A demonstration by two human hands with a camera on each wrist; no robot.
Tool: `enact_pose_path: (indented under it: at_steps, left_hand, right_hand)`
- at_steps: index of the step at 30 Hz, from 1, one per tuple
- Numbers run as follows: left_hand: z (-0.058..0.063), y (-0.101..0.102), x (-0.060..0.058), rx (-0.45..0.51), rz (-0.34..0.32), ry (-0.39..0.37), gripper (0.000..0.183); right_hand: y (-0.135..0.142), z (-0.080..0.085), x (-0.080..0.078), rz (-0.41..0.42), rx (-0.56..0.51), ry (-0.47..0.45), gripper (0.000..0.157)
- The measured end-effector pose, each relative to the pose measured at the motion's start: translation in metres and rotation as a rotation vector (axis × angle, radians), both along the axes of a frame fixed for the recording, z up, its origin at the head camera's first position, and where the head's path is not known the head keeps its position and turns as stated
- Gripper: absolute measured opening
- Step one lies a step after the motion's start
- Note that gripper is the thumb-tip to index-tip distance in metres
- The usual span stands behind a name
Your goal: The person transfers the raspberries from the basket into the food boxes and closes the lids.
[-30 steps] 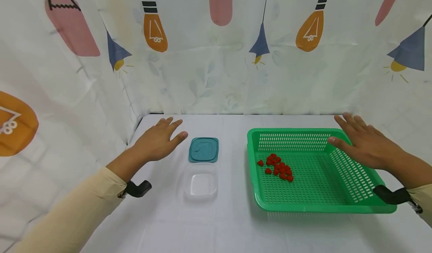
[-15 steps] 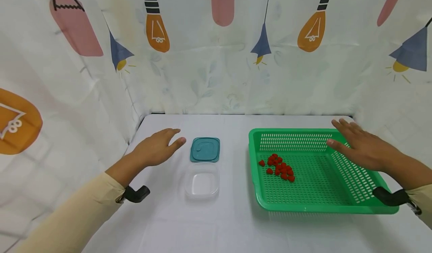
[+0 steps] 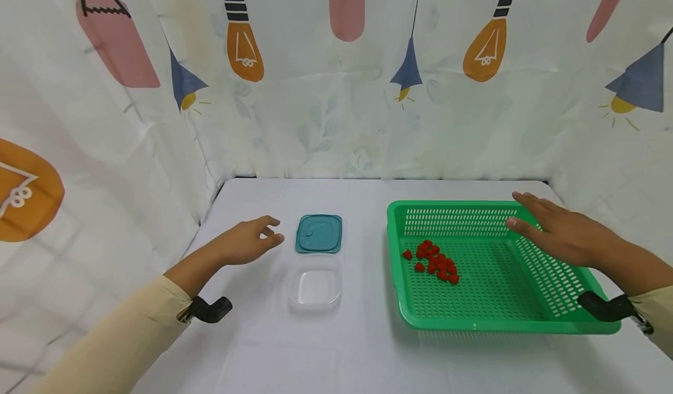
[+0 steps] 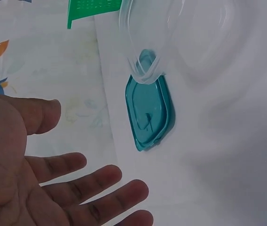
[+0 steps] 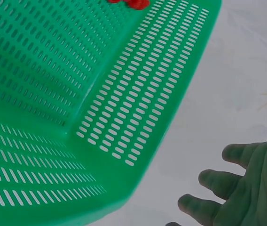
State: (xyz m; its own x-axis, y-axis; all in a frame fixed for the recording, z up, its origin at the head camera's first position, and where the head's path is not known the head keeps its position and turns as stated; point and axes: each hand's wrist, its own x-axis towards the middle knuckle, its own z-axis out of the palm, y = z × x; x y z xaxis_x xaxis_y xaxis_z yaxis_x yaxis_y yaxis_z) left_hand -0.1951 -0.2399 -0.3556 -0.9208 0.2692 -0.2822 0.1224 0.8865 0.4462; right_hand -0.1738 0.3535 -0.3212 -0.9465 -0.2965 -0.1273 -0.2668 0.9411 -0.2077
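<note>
Head view, back of left hand (image 3: 244, 243), left wrist, palm (image 4: 6, 174)

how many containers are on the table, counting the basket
2: the green basket at right on the white table, and the clear container to its left, just this side of the teal lid. None seems hidden.

Head view: bright, diffuse, fairly even light. Soft shadow beneath the green perforated plastic basket (image 3: 505, 325) on the white cloth-covered table (image 3: 342, 359). Left wrist: glints along the clear plastic container (image 4: 157, 28); broad grey shadow at frame right; pale patterned curtain (image 4: 67, 61) blurred. Right wrist: right hand (image 5: 258, 188) dim, green-tinged.
</note>
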Motion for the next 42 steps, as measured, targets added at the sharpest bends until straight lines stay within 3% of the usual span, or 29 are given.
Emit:
enact_pose_path:
  at_steps: [12,17,29,37,42]
  left_hand:
    - [-0.013,0.003,0.001,0.03,-0.013,-0.035,0.064]
    - [-0.017,0.004,0.003,0.044,-0.016,-0.056,0.063]
    - [-0.026,0.004,0.008,0.074,0.0,-0.088,0.055]
    - [-0.029,0.007,0.008,0.106,-0.004,-0.115,0.048]
    - [-0.036,0.007,0.007,0.129,0.037,-0.161,0.044]
  right_hand:
    - [-0.009,0.003,-0.005,-0.029,0.003,-0.106,0.078]
    - [-0.01,0.001,-0.008,-0.03,-0.055,-0.16,0.082]
    - [-0.018,-0.001,-0.018,-0.015,-0.265,-0.525,0.073]
    - [-0.02,-0.007,-0.022,-0.089,-0.298,-0.653,0.078]
    - [-0.028,-0.011,-0.024,-0.11,-0.303,-0.699,0.08]
